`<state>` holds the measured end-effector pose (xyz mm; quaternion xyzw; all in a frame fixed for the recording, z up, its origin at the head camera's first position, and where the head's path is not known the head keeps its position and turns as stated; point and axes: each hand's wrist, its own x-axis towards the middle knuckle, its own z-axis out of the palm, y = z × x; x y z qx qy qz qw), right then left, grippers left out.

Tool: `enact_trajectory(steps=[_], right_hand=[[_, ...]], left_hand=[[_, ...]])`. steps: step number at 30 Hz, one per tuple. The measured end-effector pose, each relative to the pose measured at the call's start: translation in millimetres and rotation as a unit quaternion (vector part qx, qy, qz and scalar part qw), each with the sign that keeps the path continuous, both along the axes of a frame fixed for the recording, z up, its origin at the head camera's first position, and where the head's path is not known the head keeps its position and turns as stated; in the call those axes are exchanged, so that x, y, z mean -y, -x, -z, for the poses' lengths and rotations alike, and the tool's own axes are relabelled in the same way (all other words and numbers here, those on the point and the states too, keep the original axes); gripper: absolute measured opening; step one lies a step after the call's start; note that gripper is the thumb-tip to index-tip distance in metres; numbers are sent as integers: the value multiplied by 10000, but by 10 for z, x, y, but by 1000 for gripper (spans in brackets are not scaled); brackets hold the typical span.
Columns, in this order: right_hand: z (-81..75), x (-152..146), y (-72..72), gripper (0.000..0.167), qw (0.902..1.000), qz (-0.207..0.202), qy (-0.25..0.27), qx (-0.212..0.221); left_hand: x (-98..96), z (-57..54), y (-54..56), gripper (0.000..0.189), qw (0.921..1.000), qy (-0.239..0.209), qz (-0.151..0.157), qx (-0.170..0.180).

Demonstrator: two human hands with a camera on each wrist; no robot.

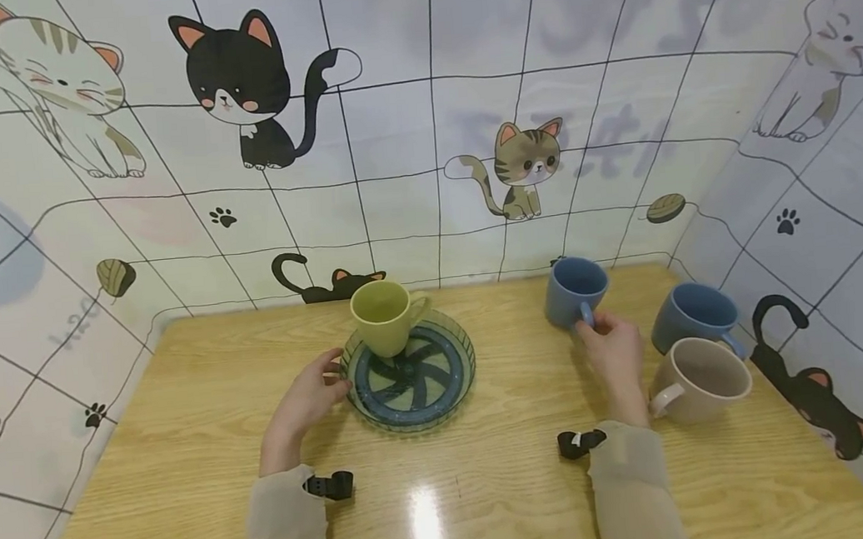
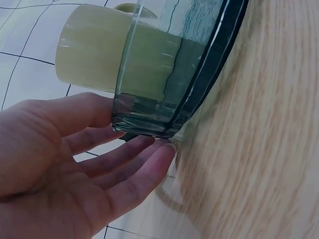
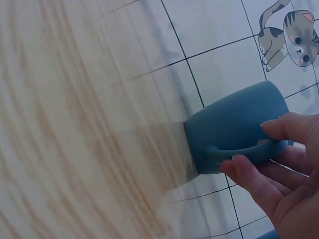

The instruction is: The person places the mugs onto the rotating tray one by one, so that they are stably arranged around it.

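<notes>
A yellow-green mug (image 1: 383, 323) stands upright at the back left of a round glass dish (image 1: 450, 385) with a blue swirl base. At the dish's left side is my left hand (image 1: 309, 403), its fingers loosely extended. In the left wrist view, the thumb meets the glass wall (image 2: 144, 117) and the fingertips lie low by the base. My right hand (image 1: 613, 353) pinches the handle of a blue mug (image 1: 571, 289) towards the back right. The right wrist view shows that mug (image 3: 239, 124) upright, its base at the tabletop, thumb and fingers on the handle.
Right of my right hand stand a second blue mug (image 1: 693, 314) and, in front of it, a beige mug (image 1: 698, 380). The wooden table (image 1: 493, 499) backs onto a cat-patterned wall covering (image 1: 392, 130), which also encloses both sides.
</notes>
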<state>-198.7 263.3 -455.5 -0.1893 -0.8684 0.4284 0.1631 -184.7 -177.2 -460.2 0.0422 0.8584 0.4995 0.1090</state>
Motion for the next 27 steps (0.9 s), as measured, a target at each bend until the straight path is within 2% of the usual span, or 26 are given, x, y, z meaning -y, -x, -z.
enact_trajectory(steps=[9, 16, 27], right_hand=[[8, -1, -2, 31, 9996, 236, -106, 125], [19, -2, -7, 30, 9980, 603, -200, -16], [23, 24, 0, 27, 9952, 956, -90, -164]], left_hand=[[28, 10, 1, 65, 9999, -50, 76, 48], [25, -2, 10, 70, 9992, -250, 297, 93], [34, -2, 10, 80, 9986, -184, 405, 300]])
